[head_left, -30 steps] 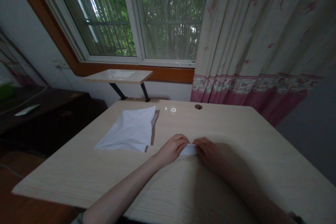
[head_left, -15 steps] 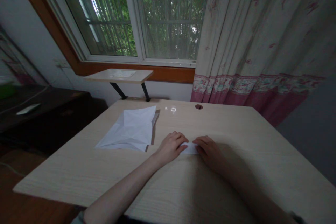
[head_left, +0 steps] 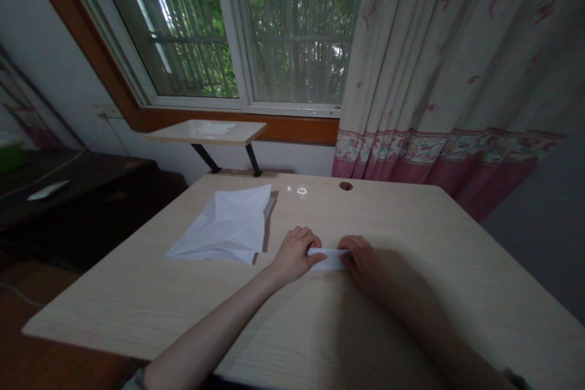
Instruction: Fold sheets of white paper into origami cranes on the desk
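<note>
A narrow folded strip of white paper point(head_left: 331, 259) lies across the desk in front of me. My left hand point(head_left: 299, 253) is closed on its left end, the thumb along the near side and the fingers curled at the far side. At the right end, my right hand point(head_left: 361, 259) grips the paper between thumb and fingers. The middle of the strip shows between the two hands; its ends are partly covered. To the left of my left hand rest creased white sheets of paper point(head_left: 233, 222), loosely stacked with raised edges.
The light wooden desk point(head_left: 192, 311) carries a small raised shelf point(head_left: 173, 132) on black legs at its back left. A round cable hole point(head_left: 346, 186) lies near the back edge. A curtain point(head_left: 411, 146) hangs behind on the right, and a dark table point(head_left: 91, 195) stands at left.
My left hand has slid slightly left along the strip, so more paper shows between the hands. The right hand stays nearly in place.
</note>
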### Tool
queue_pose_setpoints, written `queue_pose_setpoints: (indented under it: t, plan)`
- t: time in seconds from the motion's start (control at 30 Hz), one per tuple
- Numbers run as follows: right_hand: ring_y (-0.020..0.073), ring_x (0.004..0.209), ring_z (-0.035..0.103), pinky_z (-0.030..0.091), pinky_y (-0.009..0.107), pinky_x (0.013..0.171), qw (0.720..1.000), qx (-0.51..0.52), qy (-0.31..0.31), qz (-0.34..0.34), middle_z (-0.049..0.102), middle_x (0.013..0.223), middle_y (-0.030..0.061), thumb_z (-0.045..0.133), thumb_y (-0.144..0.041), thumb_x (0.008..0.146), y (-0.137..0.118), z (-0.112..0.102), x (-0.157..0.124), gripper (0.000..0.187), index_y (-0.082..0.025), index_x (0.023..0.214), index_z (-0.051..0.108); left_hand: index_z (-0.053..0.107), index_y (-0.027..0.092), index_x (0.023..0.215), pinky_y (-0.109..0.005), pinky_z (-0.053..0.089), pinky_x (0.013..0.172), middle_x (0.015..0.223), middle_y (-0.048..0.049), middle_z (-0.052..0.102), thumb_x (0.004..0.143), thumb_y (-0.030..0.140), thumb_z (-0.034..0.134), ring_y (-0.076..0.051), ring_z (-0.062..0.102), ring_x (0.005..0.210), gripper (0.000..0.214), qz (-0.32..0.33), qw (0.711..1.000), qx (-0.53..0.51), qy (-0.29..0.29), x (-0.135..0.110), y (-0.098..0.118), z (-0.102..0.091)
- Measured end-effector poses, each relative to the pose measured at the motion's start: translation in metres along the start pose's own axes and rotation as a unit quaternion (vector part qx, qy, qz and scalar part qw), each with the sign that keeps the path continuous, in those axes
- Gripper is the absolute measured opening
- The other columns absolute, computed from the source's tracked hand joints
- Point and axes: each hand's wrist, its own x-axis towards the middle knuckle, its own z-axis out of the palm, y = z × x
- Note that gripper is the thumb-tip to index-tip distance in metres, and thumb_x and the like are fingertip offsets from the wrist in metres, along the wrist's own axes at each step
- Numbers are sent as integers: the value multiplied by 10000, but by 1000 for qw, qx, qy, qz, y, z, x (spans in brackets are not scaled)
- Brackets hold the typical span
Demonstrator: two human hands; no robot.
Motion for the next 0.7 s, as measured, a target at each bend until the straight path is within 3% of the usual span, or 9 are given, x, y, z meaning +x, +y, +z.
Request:
queue_pose_setpoints:
  t: [0.17,0.33,0.53,0.7]
  plan:
    - [220,887,577,505,417,840,1000,11,9,14,618,950,65,479,-85,869,0,1,-2,184,-217,982,541,613,205,929,-363,403,861,1027,-43,614,865,355,702,-239,540,996,185,41,999,-16,10,-2,1,-2]
    - [223,914,582,524,425,842,998,33,48,2,607,994,68,501,-82,868,5,5,-6,238,-234,1048,533,555,195,929,-352,436,854,1010,-44,627,931,315,613,-222,568,963,133,68,997,-42,-11,-3,5,-6]
    - [214,944,580,536,399,845,997,16,61,-53,603,1007,67,494,-80,898,1,-1,-2,240,-241,1040,600,565,201,1008,-339,461,878,1100,-48,653,976,310,538,-211,606,1012,116,104,993,-54,-4,-4,5,-7]
    - [207,860,574,532,374,778,990,-13,98,-104,613,925,60,506,-111,913,-2,-6,1,171,-234,972,609,590,207,1013,-340,476,821,985,-32,695,951,324,582,-206,632,905,133,103,993,-42,36,-5,5,-6]
